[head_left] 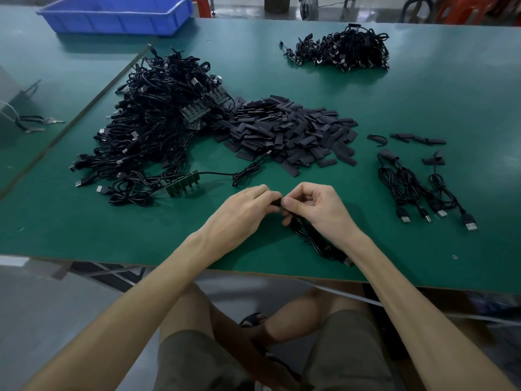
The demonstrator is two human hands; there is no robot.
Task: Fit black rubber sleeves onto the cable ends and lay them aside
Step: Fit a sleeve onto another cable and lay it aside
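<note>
Status at this moment: I judge one fitting to be in progress at the near edge of the counter (423, 94).

Hands: the left hand (245, 210) has its fingers curled, pinching a short black sleeve (277, 204) by its tip. The right hand (313, 207) meets it thumb to fingertip and pinches the end of a cable (313, 238). That cable runs under the right palm and ends in a plug near the counter edge. The two hands are touching at the join.

Progress: four sleeved cables (423, 187) lie side by side to the right, plugs toward me, and I read these as finished and laid aside. A smaller far heap (344, 49) at the back of the counter may also be completed work, though it is too distant to confirm. What is left is plainly the larger share. A big tangle of cables (158, 114) lies on the left, some joined to a green board strip (183, 184). A heap of loose sleeves (290, 131) lies in the middle. A few stray sleeves (417, 139) lie just beyond the finished four.

Limits of view: the fingers cover the join, so I cannot tell how far the sleeve is seated, or whether it is on at all. Black parts in dim light blur together inside the tangle, so no count is possible. A blue tray (118, 15) is cut off at the top edge, its contents unseen.
</note>
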